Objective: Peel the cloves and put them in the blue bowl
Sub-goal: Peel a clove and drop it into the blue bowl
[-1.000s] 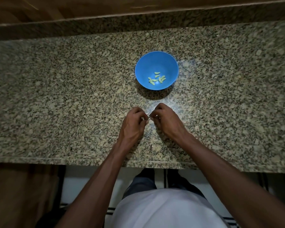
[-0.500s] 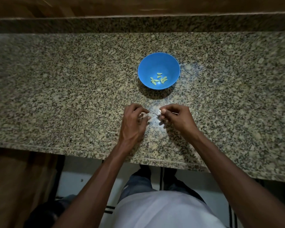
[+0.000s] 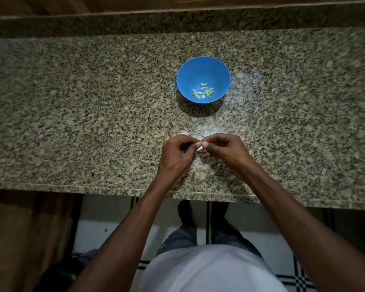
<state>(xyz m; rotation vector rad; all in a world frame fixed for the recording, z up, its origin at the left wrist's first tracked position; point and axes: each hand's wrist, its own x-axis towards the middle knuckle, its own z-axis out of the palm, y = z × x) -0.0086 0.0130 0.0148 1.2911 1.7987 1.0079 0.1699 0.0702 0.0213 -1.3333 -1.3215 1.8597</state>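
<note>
Near the front edge of one granite counter [image 3: 72, 123], the left hand [image 3: 175, 157] and right hand [image 3: 226, 152] met, fingertips of both pinched together on one pale clove [image 3: 199, 145] held between them. Thin scraps of peel [image 3: 195, 134] lay just beyond the fingers. Farther back and apart stood one blue bowl [image 3: 203, 68] holding about six peeled cloves [image 3: 203, 91].

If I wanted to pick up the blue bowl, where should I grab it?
Probably the rim of the blue bowl, on its right side, thumb inside and fingers outside. It stands upright and open, with peeled cloves lying low in the bottom, and the counter beside it looks bare.
</note>
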